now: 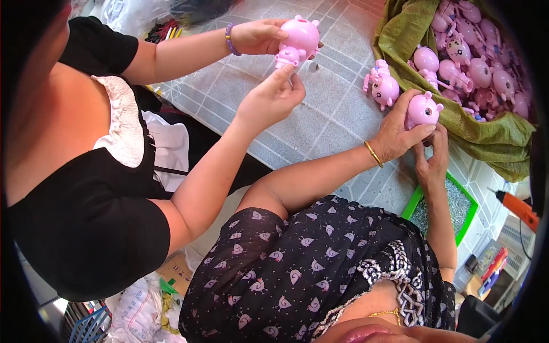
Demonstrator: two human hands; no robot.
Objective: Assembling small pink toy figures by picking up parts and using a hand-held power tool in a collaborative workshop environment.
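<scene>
A shiny pink toy animal (423,110), with a round head, small ears and a dark eye, is held between my two hands beside the green sack. My left hand (396,132), with a gold bangle at the wrist, wraps around the head, its thumb across the lower side. Directly below, my right hand (433,157) has its fingers bent up against the toy's underside. Whatever part those fingers grip is hidden. Just left of my hands, another pink toy (384,90) lies on the table with its face showing.
An olive-green sack (486,140) full of pink toys (480,71) lies at the far right. A green-rimmed tray of small metal pieces (457,209) sits by my right forearm, near an orange power screwdriver (519,211). At left, a co-worker's hands (269,94) hold another pink toy (300,37).
</scene>
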